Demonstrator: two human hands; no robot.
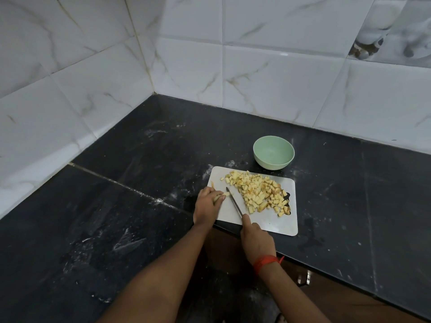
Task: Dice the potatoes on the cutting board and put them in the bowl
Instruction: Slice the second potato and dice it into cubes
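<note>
Head view: the left hand [206, 205] pinches a small potato piece [221, 196] at the cutting board's [268, 223] left edge. The right hand [256, 241] grips the knife [234, 201], blade apparently touching that piece. Diced potato [258, 193] is heaped right of it; the bowl [273, 152] stands just beyond.

Dark stone counter [116, 229], low sheen, dusty white smears. Glossy white wall tiles [268, 85], marble-veined. The bowl [261, 159], at 12 o'clock of the cutting board [268, 223], is pale green, matt and plastic-looking. That board is smooth, pale and satin. The knife [234, 202] has a bare metal blade. Potato dice [256, 194] show matt yellow faces and some brown skin. Red cloth wrist thread [265, 262].
</note>
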